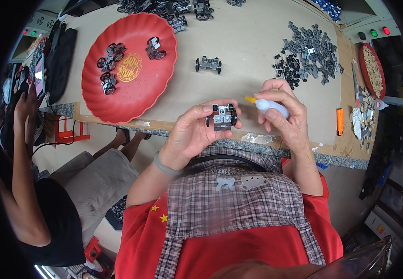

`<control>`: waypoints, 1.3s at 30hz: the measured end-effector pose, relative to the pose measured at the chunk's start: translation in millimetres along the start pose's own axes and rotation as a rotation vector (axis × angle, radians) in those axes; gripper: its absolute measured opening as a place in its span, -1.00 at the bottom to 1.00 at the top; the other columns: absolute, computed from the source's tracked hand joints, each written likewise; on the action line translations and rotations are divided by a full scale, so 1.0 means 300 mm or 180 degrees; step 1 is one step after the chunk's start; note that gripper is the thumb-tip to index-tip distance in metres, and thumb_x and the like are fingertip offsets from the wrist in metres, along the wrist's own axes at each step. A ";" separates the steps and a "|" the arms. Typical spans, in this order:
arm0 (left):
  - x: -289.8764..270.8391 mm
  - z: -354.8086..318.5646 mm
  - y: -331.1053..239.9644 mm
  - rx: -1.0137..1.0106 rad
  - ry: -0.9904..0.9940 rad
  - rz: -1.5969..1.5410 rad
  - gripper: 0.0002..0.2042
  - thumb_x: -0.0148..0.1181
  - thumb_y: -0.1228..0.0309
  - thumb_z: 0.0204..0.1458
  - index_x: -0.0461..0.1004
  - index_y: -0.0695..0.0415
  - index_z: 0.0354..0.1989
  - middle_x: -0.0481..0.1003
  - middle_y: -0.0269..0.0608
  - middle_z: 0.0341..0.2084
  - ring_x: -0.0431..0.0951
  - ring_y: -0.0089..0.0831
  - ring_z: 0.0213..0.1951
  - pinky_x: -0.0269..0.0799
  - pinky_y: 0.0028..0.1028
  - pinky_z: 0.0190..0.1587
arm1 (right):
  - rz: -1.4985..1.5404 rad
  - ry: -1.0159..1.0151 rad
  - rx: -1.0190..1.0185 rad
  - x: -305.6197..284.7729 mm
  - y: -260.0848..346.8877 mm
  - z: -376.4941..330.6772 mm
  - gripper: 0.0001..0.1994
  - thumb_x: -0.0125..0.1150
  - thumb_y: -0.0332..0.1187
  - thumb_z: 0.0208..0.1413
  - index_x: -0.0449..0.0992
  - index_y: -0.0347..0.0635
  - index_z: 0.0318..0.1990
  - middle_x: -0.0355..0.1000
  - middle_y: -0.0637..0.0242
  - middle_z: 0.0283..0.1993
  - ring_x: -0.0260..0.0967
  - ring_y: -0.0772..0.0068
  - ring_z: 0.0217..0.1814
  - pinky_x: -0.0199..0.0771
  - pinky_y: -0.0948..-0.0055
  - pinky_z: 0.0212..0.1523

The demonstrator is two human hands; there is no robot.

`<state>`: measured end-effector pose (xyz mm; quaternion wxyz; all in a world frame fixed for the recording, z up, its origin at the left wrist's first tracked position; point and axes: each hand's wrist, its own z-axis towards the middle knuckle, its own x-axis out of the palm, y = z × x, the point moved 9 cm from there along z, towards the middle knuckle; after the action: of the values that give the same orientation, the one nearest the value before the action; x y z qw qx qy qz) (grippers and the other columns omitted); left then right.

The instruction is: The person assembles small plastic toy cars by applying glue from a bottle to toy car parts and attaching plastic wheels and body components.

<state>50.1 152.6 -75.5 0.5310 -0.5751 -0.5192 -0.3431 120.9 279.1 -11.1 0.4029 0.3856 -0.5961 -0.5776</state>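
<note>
My left hand (194, 128) is closed on a small grey toy car chassis (223, 118) with black wheels, held above the table's near edge. Its fingers lie behind the chassis and the thumb is at its side. In my right hand (287, 109) is a small white squeeze bottle (273, 108) with a yellow nozzle. The nozzle points left, towards the chassis, and is apart from it. Another wheeled chassis (209, 64) stands alone on the table beyond my hands.
A red scalloped plate (159, 88) at the left holds several wheeled pieces. Loose grey parts (311, 51) and black wheels (287, 69) are heaped at the right. An orange cutter (339, 122) lies near the right edge. At the left a person (38, 214) holds a phone (39, 76).
</note>
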 end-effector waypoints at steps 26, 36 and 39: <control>-0.012 -0.003 0.004 0.0010 -0.0292 0.0700 -0.45 0.00 0.24 0.07 0.26 0.50 0.11 0.45 0.23 -0.21 0.53 -0.15 -0.15 0.56 -0.37 -0.20 | -0.1426 -0.0922 -0.1339 0.011 0.111 -0.066 -0.52 0.28 -0.25 0.09 0.39 -0.37 0.10 0.53 0.09 -0.33 0.53 0.40 -0.36 0.48 0.54 -0.38; -0.009 -0.004 0.004 -0.0008 -0.0288 0.0683 -0.45 0.02 0.25 0.08 0.26 0.51 0.11 0.46 0.22 -0.20 0.54 -0.12 -0.14 0.54 -0.35 -0.20 | -0.1642 -0.0824 -0.1500 0.030 0.133 -0.062 -0.50 0.34 -0.30 0.01 0.41 -0.37 0.09 0.53 0.10 -0.35 0.53 0.35 -0.33 0.49 0.49 -0.37; -0.006 -0.005 0.003 -0.0007 -0.0297 0.0689 -0.45 0.02 0.25 0.08 0.26 0.51 0.11 0.46 0.20 -0.19 0.54 -0.12 -0.14 0.54 -0.36 -0.21 | -0.1654 -0.0793 -0.1555 0.031 0.134 -0.064 -0.50 0.34 -0.31 0.00 0.41 -0.37 0.08 0.53 0.09 -0.33 0.54 0.34 -0.33 0.50 0.49 -0.38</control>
<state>50.6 150.9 -77.2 0.5395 -0.6438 -0.4778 -0.2572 135.2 264.6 29.6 0.2474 0.3433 -0.3676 -0.8281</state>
